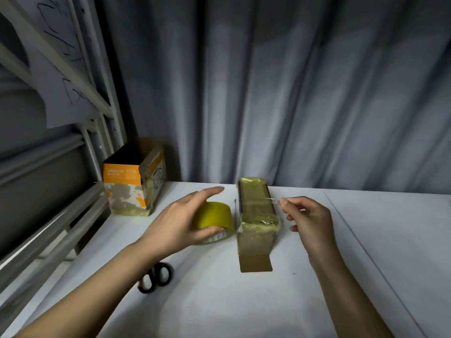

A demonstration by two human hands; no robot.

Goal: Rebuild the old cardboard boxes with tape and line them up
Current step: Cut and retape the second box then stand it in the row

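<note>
Head view, hands: our left hand (185,223) wraps the yellow tape roll (214,222) from the side, thumb under and fingers arched over the top, index finger sticking out straight. Our right hand (307,225) pinches the free end of a clear tape strip (273,200) between thumb and forefinger, other fingers loosely curled.

Head view, why so: roll on one side of the narrow box (256,215), pinch on the other — we judge the strip is being stretched across the box top so it lays flat before pressing down.

Head view, task thing: the narrow box stands mid-table (366,264), between both hands, already wrapped in yellowish tape, w/ a brown flap (256,263) lying loose at its near end.

Head view, 2nd box: orange-and-camo box (133,184) stands upright at the back-left corner, well apart from the narrow one, top open, tape on its edges — looks rebuilt & parked as the start of the line.

Head view, tool: black scissors (156,276) lie near our left forearm, within reach for cutting.

Head view, hard to tell: the strip is nearly invisible, so whether it touches the box yet, or runs unbroken to the roll, we can't tell. Roll's far side hidden by the hand; print on the 2nd box too blurred to read.
</note>
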